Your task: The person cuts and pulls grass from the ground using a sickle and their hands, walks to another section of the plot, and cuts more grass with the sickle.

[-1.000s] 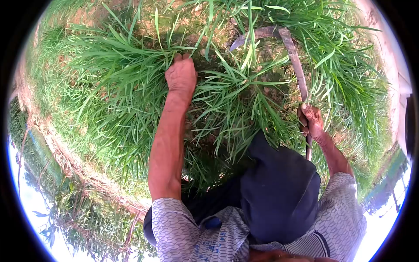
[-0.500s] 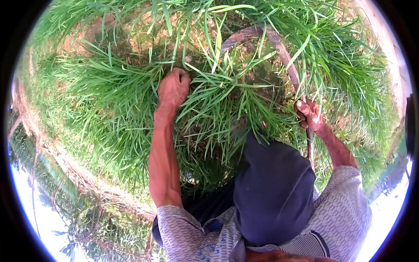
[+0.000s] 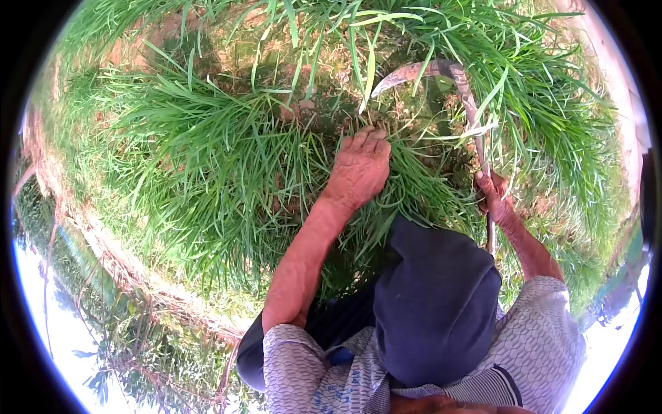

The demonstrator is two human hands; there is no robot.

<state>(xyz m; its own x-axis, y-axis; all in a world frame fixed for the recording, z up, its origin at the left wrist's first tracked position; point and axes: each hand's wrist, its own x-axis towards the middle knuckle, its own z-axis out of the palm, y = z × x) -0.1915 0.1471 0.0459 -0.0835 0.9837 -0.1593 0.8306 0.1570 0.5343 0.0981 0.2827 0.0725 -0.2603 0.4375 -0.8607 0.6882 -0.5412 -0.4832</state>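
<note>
Crouches low over dense, long-leaved green plants, with a raised knee in dark navy cloth [image 3: 438, 297] at lower centre. Reaches across to the middle of the frame with the left hand [image 3: 362, 169], back upward, fingers [image 3: 376, 134] bent down towards the base of a tuft of narrow green leaves [image 3: 424, 179]. Cannot tell beneath that hand between a closed hold on stems and a mere parting of leaves (hidden by the knuckles). Probably goes in this low to get at the stems near the soil instead of the loose, floppy tips.

Holds at right of centre, clenched in the right hand [image 3: 495, 196], a long sickle with a hooked, brownish metal blade [image 3: 472, 110]. Grips far down from the curve, with the thumb up against the shaft and the lower end jutting out below the fist. Seems to gain reach from so low a hold. Carries the hook up and over to the left, with the tip above the left fingers, near but apart, perhaps to leave room for the bare hand to work among the leaves.

Leaves untouched at upper left a broad, bushy green clump [image 3: 207, 131]. Shows brown, patchy ground [image 3: 296, 110] just above the left hand, between that clump and the hook.
</note>
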